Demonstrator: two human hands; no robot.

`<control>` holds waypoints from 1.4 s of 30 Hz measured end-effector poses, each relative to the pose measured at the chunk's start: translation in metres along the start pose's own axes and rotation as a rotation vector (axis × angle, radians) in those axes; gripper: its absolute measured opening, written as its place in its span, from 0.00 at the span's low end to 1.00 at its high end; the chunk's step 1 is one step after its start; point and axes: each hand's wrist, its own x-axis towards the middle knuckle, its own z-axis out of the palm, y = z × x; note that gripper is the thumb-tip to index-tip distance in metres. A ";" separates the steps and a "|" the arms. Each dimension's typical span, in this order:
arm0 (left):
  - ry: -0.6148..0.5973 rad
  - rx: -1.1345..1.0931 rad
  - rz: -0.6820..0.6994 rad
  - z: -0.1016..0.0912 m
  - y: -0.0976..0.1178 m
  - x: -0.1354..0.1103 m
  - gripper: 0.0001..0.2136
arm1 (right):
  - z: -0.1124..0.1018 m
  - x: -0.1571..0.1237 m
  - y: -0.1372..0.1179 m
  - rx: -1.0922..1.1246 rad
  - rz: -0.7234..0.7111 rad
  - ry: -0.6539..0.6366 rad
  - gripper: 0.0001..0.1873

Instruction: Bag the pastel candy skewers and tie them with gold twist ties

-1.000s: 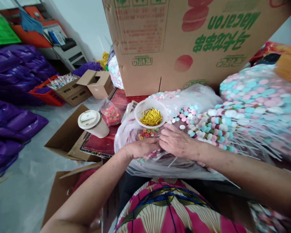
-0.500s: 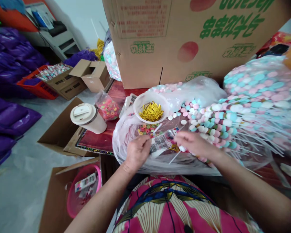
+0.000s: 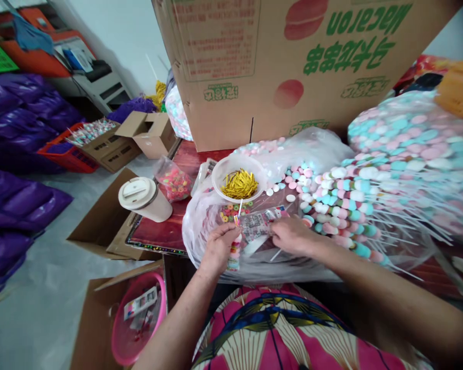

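Observation:
My left hand is closed on a candy skewer in a clear printed wrapper, its white stick pointing up past the thumb. My right hand has its fingers curled down at the edge of the flat printed plastic bags; what they pinch is hidden. A loose white stick pokes out below that hand. Just beyond, small ring-shaped candies lie on the clear plastic sheet. A white bowl of gold twist ties stands behind them.
Marshmallow skewers are piled at the right, before a large bag of marshmallows. A big carton closes off the back. A lidded cup and a bag of candy rings stand left. A pink basin sits below the table.
My left hand now shows a wrapped skewer held upright, its stick raised. My right hand has shifted slightly left and down onto the printed bags. The camera view has shifted a little.

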 end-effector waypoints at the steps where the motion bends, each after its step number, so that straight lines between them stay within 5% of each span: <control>1: 0.001 0.004 -0.005 -0.002 -0.001 -0.001 0.08 | -0.004 -0.003 0.007 0.012 -0.005 -0.010 0.11; 5: -0.017 0.079 -0.050 -0.001 -0.004 -0.003 0.10 | -0.013 -0.011 0.018 0.017 -0.003 -0.028 0.13; 13: -0.075 0.187 -0.032 0.013 -0.011 0.014 0.07 | 0.007 0.015 -0.027 -0.065 0.034 -0.027 0.16; 22: -0.005 0.066 -0.121 0.009 -0.014 0.024 0.07 | -0.028 -0.001 0.027 0.050 -0.019 -0.065 0.11; 29: 0.025 0.000 -0.150 0.010 -0.011 0.023 0.08 | 0.008 0.010 -0.023 0.081 0.054 0.010 0.13; 35: 0.022 -0.026 -0.168 0.007 -0.010 0.019 0.08 | -0.002 0.007 0.012 0.394 -0.002 0.089 0.05; 42: -0.067 -0.046 -0.150 0.018 0.006 0.012 0.10 | -0.011 0.000 0.045 0.940 0.046 0.274 0.08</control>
